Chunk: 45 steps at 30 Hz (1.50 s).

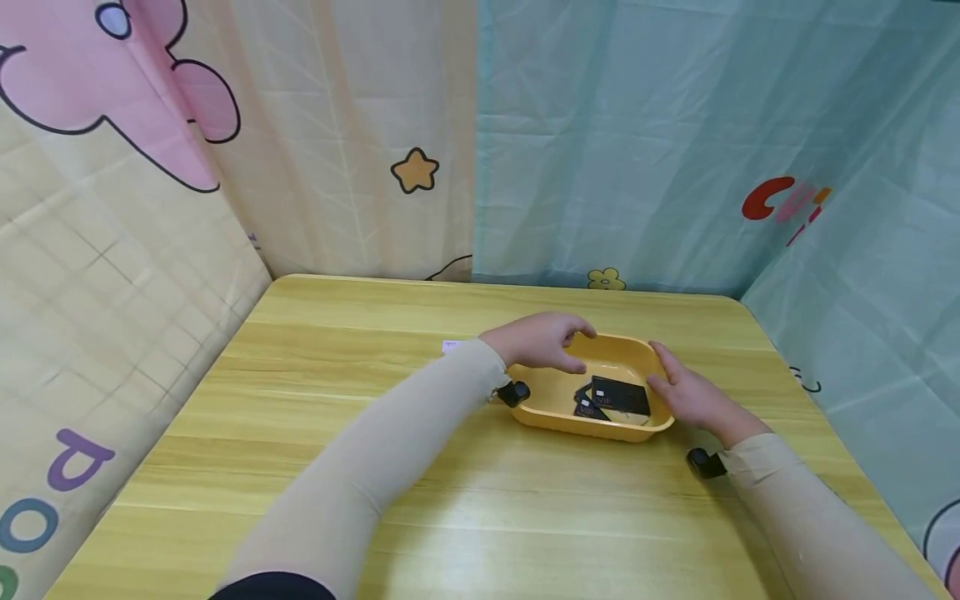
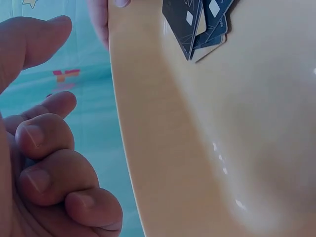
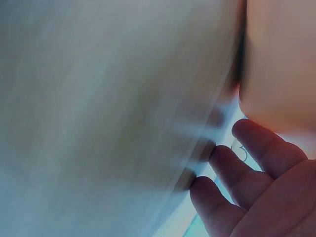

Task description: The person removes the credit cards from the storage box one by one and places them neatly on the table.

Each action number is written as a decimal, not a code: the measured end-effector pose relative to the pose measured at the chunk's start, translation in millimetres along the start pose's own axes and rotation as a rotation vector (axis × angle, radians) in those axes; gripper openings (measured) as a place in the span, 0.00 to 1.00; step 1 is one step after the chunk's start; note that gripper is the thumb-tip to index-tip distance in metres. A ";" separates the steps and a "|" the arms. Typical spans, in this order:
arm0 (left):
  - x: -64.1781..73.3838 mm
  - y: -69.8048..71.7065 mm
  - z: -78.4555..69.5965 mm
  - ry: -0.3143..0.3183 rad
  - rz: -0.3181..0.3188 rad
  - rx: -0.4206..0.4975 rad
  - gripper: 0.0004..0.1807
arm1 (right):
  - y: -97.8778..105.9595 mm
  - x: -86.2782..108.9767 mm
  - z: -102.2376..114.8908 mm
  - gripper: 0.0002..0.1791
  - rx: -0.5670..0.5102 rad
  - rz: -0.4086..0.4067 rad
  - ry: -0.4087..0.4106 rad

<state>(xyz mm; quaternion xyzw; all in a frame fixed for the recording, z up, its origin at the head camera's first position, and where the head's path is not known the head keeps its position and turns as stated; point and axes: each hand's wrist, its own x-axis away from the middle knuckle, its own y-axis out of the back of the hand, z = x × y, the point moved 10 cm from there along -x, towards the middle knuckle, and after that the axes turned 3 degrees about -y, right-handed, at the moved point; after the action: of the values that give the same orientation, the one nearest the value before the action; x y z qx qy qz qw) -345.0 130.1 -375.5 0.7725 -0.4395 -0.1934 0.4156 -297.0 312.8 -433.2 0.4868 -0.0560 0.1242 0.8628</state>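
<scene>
From my head view, my loosely bent left hand (image 1: 538, 340) holds nothing over the yellow tray (image 1: 577, 426) on the table (image 1: 337, 321) — my right hand (image 1: 693, 398) grips its right rim; black cards (image 1: 621, 396) lie inside. Left wrist: my thumb stands apart from curled fingers. Right wrist: my fingers extend beside the tray.

"VIP" on two dark cards (image 1: 621, 395); blue "O" (image 1: 52, 525) on left-hand curtain (image 1: 97, 333); small label (image 1: 451, 346) unreadable.

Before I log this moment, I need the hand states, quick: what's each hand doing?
Left hand: open, holding nothing, fingers loosely curled.
Right hand: closed on the orange-yellow tray, holding it by its right end.
</scene>
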 end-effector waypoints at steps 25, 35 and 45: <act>-40.9 -54.5 6.1 0.086 0.132 -0.010 0.36 | -0.6 -0.2 -0.1 0.39 0.013 0.015 -0.010; -40.8 -73.6 13.1 0.204 0.212 0.009 0.35 | -1.6 -2.0 -1.5 0.38 0.024 0.002 -0.003; -39.2 -79.0 20.6 0.230 0.217 0.141 0.36 | -1.1 -0.6 1.5 0.38 0.044 -0.002 -0.012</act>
<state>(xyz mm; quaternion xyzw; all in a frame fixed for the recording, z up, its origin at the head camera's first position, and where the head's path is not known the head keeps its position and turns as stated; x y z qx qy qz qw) -338.9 174.5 -454.2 0.7647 -0.4826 -0.0265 0.4263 -297.3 310.9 -433.5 0.5065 -0.0578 0.1217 0.8516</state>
